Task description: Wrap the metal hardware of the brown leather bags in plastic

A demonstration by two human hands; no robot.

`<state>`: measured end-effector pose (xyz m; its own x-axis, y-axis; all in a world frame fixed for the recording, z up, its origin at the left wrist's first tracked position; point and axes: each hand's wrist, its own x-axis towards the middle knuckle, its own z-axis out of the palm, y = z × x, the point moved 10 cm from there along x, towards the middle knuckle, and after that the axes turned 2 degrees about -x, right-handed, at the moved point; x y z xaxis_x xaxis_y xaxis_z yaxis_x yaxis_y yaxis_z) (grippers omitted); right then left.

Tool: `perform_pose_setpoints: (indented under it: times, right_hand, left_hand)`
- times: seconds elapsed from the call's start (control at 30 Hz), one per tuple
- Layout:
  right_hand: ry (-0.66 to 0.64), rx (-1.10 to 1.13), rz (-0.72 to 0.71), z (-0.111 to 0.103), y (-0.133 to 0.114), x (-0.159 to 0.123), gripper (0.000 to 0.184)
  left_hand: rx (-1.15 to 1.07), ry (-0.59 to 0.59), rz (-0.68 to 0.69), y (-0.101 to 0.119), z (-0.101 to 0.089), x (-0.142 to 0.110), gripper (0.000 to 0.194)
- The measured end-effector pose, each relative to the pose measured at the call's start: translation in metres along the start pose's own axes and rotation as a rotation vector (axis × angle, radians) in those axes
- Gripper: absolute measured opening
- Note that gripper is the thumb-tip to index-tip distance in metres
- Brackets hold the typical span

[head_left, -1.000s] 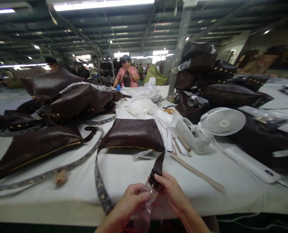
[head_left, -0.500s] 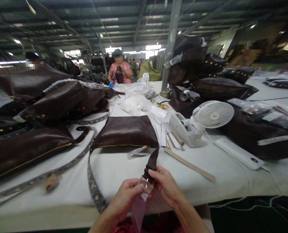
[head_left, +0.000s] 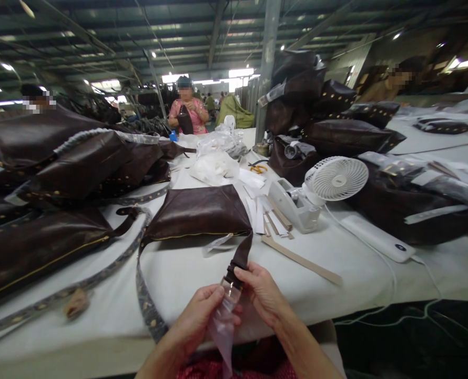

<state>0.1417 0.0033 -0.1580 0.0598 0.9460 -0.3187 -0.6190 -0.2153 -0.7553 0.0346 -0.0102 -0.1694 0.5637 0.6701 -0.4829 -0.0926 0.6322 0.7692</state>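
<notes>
A dark brown leather bag (head_left: 198,213) with a gold zipper lies on the white-covered table in front of me. Its short strap runs toward me and ends in a metal buckle (head_left: 231,288). My left hand (head_left: 202,310) pinches the buckle's left side, where a clear plastic wrapper (head_left: 221,329) hangs down. With thumb and fingers, my right hand (head_left: 260,289) grips the dark leather strap (head_left: 240,258) just above the buckle. The bag's long studded strap (head_left: 149,305), wrapped in plastic, drops past the table edge at left.
More brown bags (head_left: 95,163) are heaped at left and right. A white fan (head_left: 338,179) and a tape dispenser (head_left: 297,205) stand right, near paper strips and a tan strip (head_left: 301,260). Orange-handled pliers (head_left: 257,168) lie farther back. A co-worker (head_left: 189,110) holds a brown piece beyond.
The whole view has shifted slightly, so things sit a little farther left. Both hands keep hold at the buckle, and the left fingers show more beneath it, against the plastic.
</notes>
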Motion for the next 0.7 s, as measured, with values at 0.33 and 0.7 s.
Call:
perform_pose_setpoints:
  times: [0.33,0.7]
  right_hand:
    - [-0.032,-0.160,-0.095,0.004,-0.003,-0.004,0.045]
    - [-0.069,-0.304,-0.091,0.000,-0.012,-0.004,0.042]
  left_hand:
    - [-0.085,-0.129,-0.054,-0.006,0.011,-0.006,0.045]
    - [0.126,-0.075,-0.014,0.000,0.001,-0.007,0.042]
